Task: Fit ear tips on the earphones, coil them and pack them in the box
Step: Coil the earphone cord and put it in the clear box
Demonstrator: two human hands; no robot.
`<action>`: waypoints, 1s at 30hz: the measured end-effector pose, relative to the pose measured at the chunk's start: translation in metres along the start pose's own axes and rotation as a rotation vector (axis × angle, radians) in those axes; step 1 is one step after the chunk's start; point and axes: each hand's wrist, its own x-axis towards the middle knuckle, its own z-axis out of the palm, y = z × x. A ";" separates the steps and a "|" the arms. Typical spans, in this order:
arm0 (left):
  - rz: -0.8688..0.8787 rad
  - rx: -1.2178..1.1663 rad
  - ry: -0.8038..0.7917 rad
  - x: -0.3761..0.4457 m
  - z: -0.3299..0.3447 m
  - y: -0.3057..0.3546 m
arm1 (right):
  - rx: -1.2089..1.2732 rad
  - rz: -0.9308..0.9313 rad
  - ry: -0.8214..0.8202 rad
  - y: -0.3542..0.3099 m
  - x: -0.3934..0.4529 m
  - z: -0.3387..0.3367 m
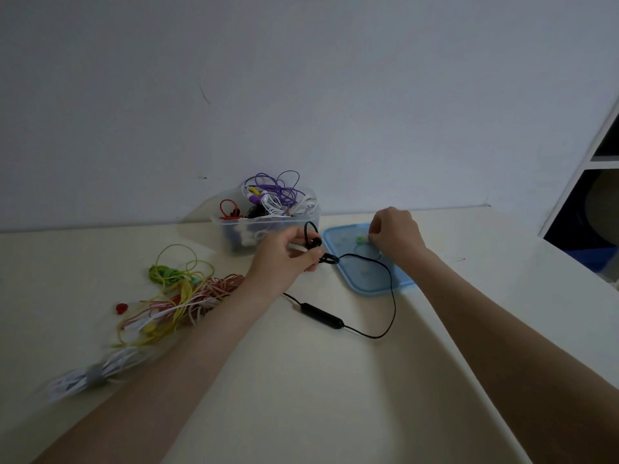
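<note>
— What is held at the centre of the frame?

— A pair of black earphones (313, 244) is gripped by the left hand (284, 259), its fingers curled round the earbuds and their ear hooks. From there the black cable is seen running right and down in a loop over the blue lid (365, 283), then back left to the inline remote (322, 315), which lies on the cream table (301, 396) just below the left wrist.

— And the right hand?

— The right hand (397, 231) is placed over the far part of the blue lid, right of centre, fingers bent down together as if something small were pinched. What is pinched cannot be made out. A green ear tip (361, 240) is seen on the lid just beside those fingertips; whether it is touched cannot be told.

— Where is the box found?

— A clear plastic box (268, 229) is set against the wall, just above the left hand, and is filled with tangled purple, white, red and black earphones.

— What is seen at the lower left?

— A heap of yellow, green and red-striped cables (177, 296) is spread on the table left of the left forearm, with a blurred white coiled cable (93, 376) nearer the lower left edge. A white shelf unit (589, 182) is cut off at the right edge.
</note>
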 end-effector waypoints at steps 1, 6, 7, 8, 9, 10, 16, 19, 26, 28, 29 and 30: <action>-0.002 -0.001 -0.003 -0.001 0.001 0.001 | 0.001 -0.009 0.005 0.000 -0.001 0.001; -0.029 -0.007 0.005 -0.002 0.000 0.004 | 0.167 -0.003 0.045 0.003 -0.004 -0.001; -0.030 -0.004 0.004 -0.003 0.001 0.004 | 0.238 0.011 0.030 0.003 -0.005 -0.003; -0.031 -0.002 0.001 -0.003 0.001 0.004 | 0.296 0.020 0.012 0.003 -0.005 -0.005; -0.032 0.004 -0.002 -0.003 0.001 0.004 | 0.332 0.019 -0.007 0.003 -0.006 -0.008; -0.033 0.015 -0.005 -0.004 0.001 0.005 | 0.358 0.011 -0.024 0.003 -0.007 -0.011; -0.037 0.033 -0.004 -0.006 0.002 0.008 | 0.538 -0.027 0.019 0.002 -0.015 -0.031; -0.038 0.030 0.003 -0.006 0.002 0.008 | 0.449 -0.160 -0.112 -0.007 -0.023 -0.045; -0.046 0.046 0.005 -0.009 0.001 0.009 | -0.216 -0.389 -0.343 -0.022 -0.054 -0.036; -0.043 0.042 0.005 -0.009 0.001 0.009 | -0.210 -0.390 -0.325 -0.017 -0.057 -0.032; -0.042 0.039 0.004 -0.009 0.001 0.009 | -0.188 -0.382 -0.305 -0.015 -0.057 -0.032; -0.041 0.037 0.002 -0.009 0.001 0.010 | -0.158 -0.366 -0.276 -0.014 -0.056 -0.033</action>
